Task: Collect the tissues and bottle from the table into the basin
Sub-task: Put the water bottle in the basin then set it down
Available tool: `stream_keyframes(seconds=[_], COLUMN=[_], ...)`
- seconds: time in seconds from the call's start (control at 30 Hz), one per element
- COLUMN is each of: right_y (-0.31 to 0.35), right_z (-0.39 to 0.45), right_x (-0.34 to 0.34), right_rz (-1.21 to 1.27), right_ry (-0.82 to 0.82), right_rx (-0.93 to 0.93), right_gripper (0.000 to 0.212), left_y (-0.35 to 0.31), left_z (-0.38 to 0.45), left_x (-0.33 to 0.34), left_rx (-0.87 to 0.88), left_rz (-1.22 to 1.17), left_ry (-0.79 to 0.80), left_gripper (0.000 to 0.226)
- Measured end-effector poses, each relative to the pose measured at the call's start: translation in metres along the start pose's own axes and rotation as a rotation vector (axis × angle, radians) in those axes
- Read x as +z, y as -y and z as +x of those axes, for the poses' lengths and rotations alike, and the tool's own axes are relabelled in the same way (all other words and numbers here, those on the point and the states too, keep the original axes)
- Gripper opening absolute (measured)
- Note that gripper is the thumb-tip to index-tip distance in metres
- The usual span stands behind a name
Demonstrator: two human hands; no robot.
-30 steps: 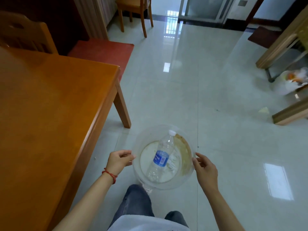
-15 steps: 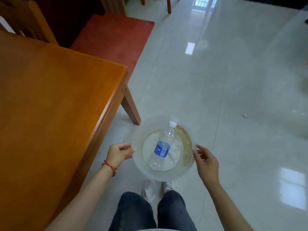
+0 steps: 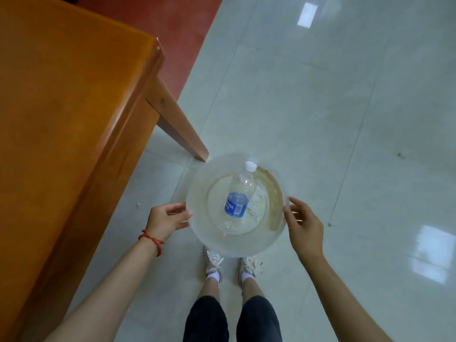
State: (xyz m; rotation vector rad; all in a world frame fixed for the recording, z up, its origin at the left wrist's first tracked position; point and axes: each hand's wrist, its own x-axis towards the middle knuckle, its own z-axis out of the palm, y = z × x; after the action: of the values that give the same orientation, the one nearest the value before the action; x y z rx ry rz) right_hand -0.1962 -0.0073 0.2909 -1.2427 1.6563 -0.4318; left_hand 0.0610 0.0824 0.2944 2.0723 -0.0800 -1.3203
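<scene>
Looks like a home, dining area. I'm standing on glossy pale floor tiles [image 3: 308, 107] that mirror the ceiling lights. Varnished orange wooden table [image 3: 61, 119] on my left, splayed leg [image 3: 177, 124] at its corner. A red mat [image 3: 182, 28] lies on the floor beyond that corner. Nothing industrial or office-like in view; furniture and finish read domestic.

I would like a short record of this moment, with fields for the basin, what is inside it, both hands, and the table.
basin: clear round basin, held above the floor
contents: plastic bottle with blue label, lying down; white tissues beside and under it
left hand: left hand gripping the basin's left rim
right hand: right hand on the right rim, fingers spread
table: wooden table, to the person's left
</scene>
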Motion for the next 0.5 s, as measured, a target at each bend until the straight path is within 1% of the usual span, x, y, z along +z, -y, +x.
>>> stream_keyframes(seconds=[0.27,0.5], right_y=[-0.079,-0.137], right_z=[0.071,0.133], right_x=[0.079,0.146], right_rz=[0.014,-0.009], right_ry=[0.023,0.01], right_rx=[0.041,0.082], right_gripper=[0.024,0.025], left_y=[0.058,0.098], left_z=[0.119,0.21], left_x=[0.018,0.035], left_rx=[-0.145,-0.157], left_rz=[-0.034,-0.02], left_ry=[-0.013,-0.03], left_gripper=[0.041,0.041])
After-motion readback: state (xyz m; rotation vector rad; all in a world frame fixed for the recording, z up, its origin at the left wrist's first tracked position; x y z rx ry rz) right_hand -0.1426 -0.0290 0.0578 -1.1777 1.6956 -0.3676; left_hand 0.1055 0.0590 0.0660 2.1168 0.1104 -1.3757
